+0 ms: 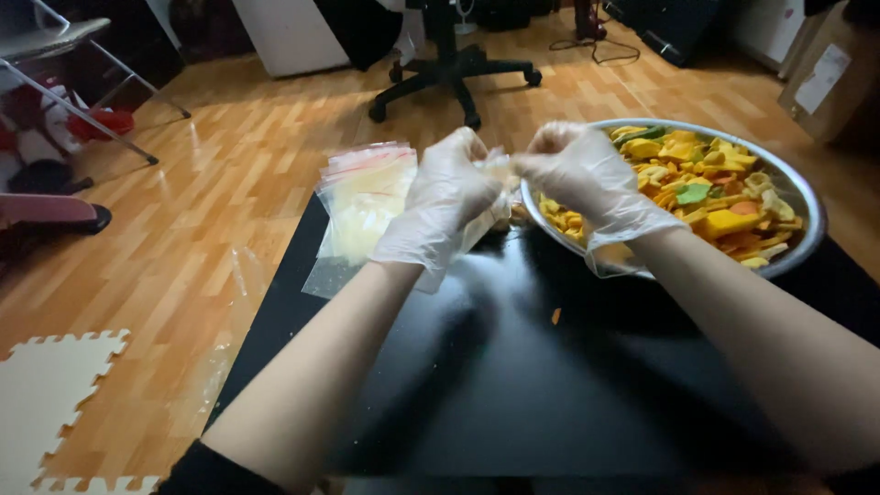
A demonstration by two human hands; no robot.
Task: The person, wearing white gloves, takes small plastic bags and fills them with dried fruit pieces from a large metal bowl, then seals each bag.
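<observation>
Clear small bag point(495, 197) upright between left hand point(446, 197), right hand point(587, 179).

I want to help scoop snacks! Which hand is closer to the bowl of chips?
The right hand. It sits at the rim of the bowl, while the left hand is nearer the stack of bags.
</observation>
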